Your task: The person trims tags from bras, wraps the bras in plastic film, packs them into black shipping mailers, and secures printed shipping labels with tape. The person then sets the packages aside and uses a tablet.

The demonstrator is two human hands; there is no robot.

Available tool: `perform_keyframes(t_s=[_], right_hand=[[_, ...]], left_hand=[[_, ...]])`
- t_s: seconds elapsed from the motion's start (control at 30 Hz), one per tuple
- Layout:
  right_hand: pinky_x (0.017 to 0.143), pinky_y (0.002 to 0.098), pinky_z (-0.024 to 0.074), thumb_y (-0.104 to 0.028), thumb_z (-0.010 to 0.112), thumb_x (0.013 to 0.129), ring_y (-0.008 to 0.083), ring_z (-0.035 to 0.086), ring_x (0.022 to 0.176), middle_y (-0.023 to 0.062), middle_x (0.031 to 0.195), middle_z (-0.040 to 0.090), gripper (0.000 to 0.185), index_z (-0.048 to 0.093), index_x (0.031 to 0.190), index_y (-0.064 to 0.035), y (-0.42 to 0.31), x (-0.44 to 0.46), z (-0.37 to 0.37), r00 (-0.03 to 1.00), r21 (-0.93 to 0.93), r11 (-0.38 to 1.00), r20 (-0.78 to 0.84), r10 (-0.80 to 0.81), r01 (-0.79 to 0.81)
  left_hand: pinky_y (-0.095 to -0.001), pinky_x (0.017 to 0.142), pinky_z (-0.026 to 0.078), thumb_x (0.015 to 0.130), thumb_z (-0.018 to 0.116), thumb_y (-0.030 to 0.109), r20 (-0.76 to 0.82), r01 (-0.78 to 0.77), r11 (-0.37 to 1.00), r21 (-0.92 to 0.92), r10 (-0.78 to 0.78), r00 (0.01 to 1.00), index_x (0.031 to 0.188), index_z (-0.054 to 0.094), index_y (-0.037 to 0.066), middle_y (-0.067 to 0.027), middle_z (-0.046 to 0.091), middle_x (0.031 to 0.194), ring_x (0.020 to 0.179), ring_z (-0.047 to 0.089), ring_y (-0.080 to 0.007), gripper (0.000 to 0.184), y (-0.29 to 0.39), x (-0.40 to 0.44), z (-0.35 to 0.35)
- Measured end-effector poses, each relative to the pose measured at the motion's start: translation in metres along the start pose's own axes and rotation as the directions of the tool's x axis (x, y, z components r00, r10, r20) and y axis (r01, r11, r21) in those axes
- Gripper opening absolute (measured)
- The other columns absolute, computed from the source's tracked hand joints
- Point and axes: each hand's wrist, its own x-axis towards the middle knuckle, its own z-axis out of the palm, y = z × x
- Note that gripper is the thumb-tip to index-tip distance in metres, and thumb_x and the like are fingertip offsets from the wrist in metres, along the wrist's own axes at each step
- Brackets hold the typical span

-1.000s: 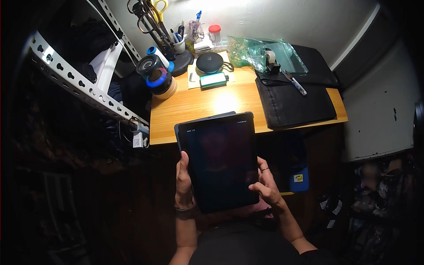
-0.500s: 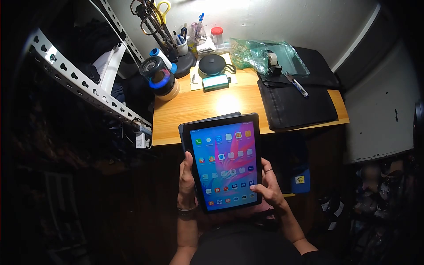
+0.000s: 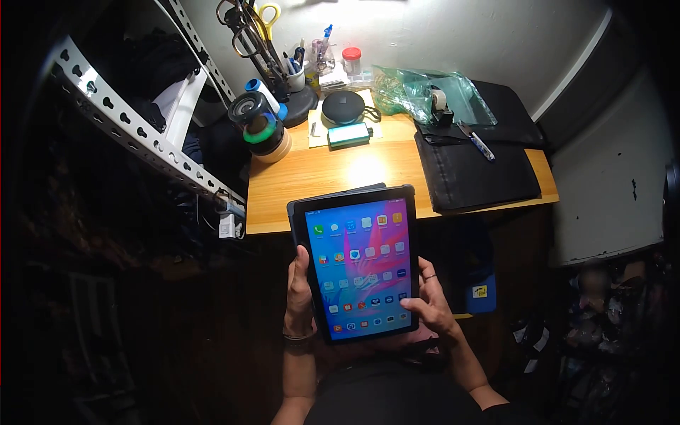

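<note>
A tablet [image 3: 360, 265] in a dark case is held upright before me, its lit screen showing rows of app icons on a blue and pink background. My left hand [image 3: 299, 290] grips its left edge, thumb along the frame and the other fingers hidden behind. On the opposite side my right hand [image 3: 431, 304] clasps the lower right edge, with the thumb lying over the screen's border near the lower icons. The tablet's top end overlaps the front edge of the wooden desk [image 3: 319, 166].
On the desk stand a round black speaker [image 3: 343, 107], a teal box [image 3: 349, 135], a dark cylinder with a glowing ring [image 3: 259, 127], a red-capped jar [image 3: 352, 61] and a black folder [image 3: 482, 173] bearing a cutter [image 3: 481, 146]. A white metal shelf [image 3: 134, 124] rises at left.
The view has shifted slightly, so the desk things sit a little lower. The glowing ring has turned from blue to green. Both hands keep their hold on the tablet.
</note>
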Motion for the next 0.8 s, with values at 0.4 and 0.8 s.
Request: perform_keyframes(t_s=[0.4,0.8], right_hand=[[0.103,0.0327,0.0271,-0.007,0.053,0.068,0.0233,0.041,0.121,0.0206,0.127,0.041,0.08,0.015,0.137,0.0047,0.005,-0.0029,-0.0049,0.999,0.066,0.998,0.038,-0.015,0.012],[0.103,0.0326,0.0279,-0.003,0.055,0.067,0.023,0.04,0.122,0.0199,0.128,0.041,0.079,0.017,0.136,0.0037,0.0001,-0.0036,-0.0035,0.999,0.056,0.998,0.032,0.006,-0.008]], left_hand=[[-0.0237,0.065,0.05,0.095,0.032,0.051,-0.035,-0.041,0.997,0.065,0.043,0.998,0.108,0.055,-0.002,-0.0074,0.063,0.089,0.078,0.061,-0.0121,0.059,-0.0033,-0.0035,-0.0032],[-0.0242,0.067,0.049,0.096,0.031,0.05,-0.041,-0.033,0.997,0.066,0.035,0.999,0.107,0.056,-0.002,-0.0071,0.063,0.089,0.078,0.061,-0.0126,0.059,-0.0036,-0.0063,-0.0024]])
